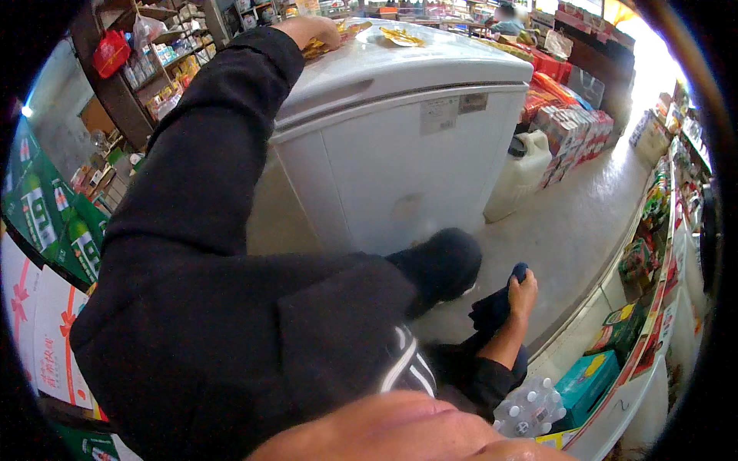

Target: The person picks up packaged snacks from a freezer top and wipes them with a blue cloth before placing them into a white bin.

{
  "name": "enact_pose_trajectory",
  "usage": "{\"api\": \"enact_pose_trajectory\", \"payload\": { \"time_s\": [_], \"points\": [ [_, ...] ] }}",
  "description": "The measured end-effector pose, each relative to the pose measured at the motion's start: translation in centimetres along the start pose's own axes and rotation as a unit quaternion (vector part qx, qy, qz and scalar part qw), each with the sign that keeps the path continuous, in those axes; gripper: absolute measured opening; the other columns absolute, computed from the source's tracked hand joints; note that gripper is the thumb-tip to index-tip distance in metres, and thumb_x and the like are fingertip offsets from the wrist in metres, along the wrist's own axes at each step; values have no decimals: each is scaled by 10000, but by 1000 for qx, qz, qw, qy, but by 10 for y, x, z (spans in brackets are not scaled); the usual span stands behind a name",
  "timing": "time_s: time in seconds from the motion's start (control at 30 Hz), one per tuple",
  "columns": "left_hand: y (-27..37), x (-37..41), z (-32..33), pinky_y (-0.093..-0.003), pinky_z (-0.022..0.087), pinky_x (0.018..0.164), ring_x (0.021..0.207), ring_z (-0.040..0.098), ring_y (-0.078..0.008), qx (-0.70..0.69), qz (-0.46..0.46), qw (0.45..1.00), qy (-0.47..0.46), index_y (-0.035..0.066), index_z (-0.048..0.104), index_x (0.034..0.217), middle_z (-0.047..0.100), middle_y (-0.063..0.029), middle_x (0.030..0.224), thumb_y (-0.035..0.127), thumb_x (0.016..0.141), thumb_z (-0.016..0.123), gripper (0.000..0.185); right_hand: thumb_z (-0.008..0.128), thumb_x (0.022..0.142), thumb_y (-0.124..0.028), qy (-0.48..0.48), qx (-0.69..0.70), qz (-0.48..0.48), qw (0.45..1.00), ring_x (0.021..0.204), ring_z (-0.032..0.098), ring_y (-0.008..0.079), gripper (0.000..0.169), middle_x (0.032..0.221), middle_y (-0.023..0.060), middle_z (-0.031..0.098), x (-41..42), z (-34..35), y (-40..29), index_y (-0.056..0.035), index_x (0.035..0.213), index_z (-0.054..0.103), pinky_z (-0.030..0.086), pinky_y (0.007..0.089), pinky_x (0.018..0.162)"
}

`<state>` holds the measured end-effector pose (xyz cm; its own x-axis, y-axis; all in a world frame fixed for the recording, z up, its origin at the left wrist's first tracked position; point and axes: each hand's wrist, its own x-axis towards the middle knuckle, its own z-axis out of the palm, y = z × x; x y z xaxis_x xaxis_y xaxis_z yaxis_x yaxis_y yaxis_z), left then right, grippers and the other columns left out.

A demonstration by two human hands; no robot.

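Observation:
A white chest freezer [398,155] stands before me, with yellow-and-red foil packets on its lid. My left hand [316,33] lies on the packets [314,49] at the lid's far left; its fingers are partly hidden, so whether it grips one is unclear. Apart from it, another yellow packet [402,37] lies on the lid. Low on the right, the fingers of my right hand [523,290] are closed around a dark blue, cloth-like item [493,308]. Its exact kind is unclear. My dark sleeve crosses the left side of the view.
A white plastic jerrycan [522,173] and stacked drink packs [571,135] stand right of the freezer. Goods line a curved shelf edge [651,288]; shrink-wrapped bottles [530,406] and a teal box [588,383] are low right. Cartons stand left [55,340]. A person [507,26] is far back.

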<state>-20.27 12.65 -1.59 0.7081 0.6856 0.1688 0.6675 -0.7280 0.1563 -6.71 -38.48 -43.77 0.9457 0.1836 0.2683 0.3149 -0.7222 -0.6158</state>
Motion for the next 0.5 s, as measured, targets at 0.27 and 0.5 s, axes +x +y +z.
{"api": "enact_pose_trajectory", "payload": {
  "time_s": [0.27,0.5],
  "points": [
    [-3,-35,-32,-328,448,759,888,557,-194,-399,97,909,-64,22,579,1036,598,-107,996,224,803,578,308,639,748,-175,-14,4,-6,1000,975,560,376,393,1036,214,590,1,4,-3,-20,1103,569,452,429,829],
    [15,-10,-21,-356,455,761,876,566,-211,-394,88,915,-1,27,573,1030,602,-106,969,245,804,577,314,636,746,-163,-6,5,-9,1000,956,563,382,384,1008,219,590,-1,4,0,-5,1089,566,452,432,824]
  ]
}}
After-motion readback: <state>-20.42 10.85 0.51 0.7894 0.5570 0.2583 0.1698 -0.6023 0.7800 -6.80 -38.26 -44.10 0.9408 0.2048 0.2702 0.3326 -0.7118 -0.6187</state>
